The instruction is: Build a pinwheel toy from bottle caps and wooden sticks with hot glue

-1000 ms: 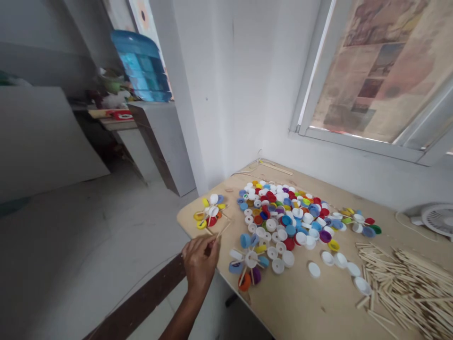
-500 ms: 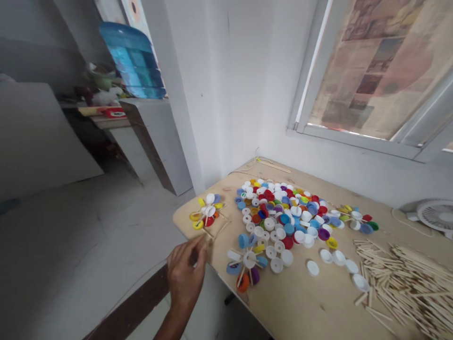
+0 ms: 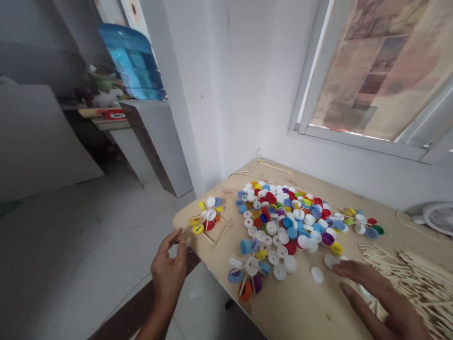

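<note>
The left hand (image 3: 170, 264) is hanging just off the left edge of the table (image 3: 283, 307), its thumb and forefinger curving toward each other with their tips slightly apart and nothing visible between them. The right hand (image 3: 385, 300) is reaching in from the lower right, thumb and fingers spreading apart; its forefinger is lying over or just beside some loose white caps (image 3: 330, 261), and whether it is touching them is hard to tell. Another white cap (image 3: 317, 275) is lying near its fingertips. Beyond and partly beneath that hand, a heap of thin wooden sticks (image 3: 406, 271) is spreading across the right side.

Near the left hand, a few sticks (image 3: 222, 234) are forming an angled outline beside a flower-like cluster of caps (image 3: 210, 215). A second cluster (image 3: 251, 267) is sitting closer to the front edge, with sticks showing among its coloured caps. Between the hands and farther back, a big pile of bottle caps (image 3: 283, 208) is covering the middle, and a third cluster (image 3: 360, 219) is resting at its right end.

Farther out, a white fan (image 3: 439, 218) is standing by the wall, below a window (image 3: 357, 80), while a blue water bottle (image 3: 132, 61) is standing on a cabinet (image 3: 161, 146) at left.
</note>
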Demonstrator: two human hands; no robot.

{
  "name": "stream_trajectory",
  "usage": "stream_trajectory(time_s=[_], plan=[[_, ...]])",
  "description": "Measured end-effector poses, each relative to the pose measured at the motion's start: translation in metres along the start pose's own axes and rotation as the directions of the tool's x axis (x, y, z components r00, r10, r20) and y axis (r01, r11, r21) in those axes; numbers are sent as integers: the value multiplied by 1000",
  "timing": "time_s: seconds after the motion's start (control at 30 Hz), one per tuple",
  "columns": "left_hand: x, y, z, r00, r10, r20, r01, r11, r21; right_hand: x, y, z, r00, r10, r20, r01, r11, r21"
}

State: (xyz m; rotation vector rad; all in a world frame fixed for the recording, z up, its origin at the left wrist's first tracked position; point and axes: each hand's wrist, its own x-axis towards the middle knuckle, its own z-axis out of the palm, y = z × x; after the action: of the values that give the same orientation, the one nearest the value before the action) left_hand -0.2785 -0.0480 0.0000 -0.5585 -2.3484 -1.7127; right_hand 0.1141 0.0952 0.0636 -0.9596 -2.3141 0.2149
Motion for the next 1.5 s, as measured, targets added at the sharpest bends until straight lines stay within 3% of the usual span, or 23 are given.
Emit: stream_trajectory(time_s=[0.13,0.23,0.33,0.47,0.63,0.87,1.17,1.5], plan=[[7,-10,3,999,-17,52,22,996,-92,94,-70,33,962,-219,164,207,974,89],[10,-14,5,995,-10,103,27,985,-169,148,-104,71,895,-266,358,276,961,22],[11,-14,6,988,-13,152,56,957,-284,188,-125,113,852,-281,442,320,947,-16],[11,-9,10,981,-72,179,138,909,-392,219,-142,161,791,-294,537,390,918,-71],[12,-9,17,977,-129,169,192,877,-440,234,-152,197,728,-293,619,477,866,-151],[20,-5,28,972,-162,170,225,850,-476,238,-154,218,683,-322,656,570,796,-203],[26,-3,32,975,-159,156,207,904,-373,240,-149,220,633,-394,666,652,735,-185],[28,-3,41,972,-157,172,222,847,-483,239,-146,212,606,-460,649,716,671,-193]])
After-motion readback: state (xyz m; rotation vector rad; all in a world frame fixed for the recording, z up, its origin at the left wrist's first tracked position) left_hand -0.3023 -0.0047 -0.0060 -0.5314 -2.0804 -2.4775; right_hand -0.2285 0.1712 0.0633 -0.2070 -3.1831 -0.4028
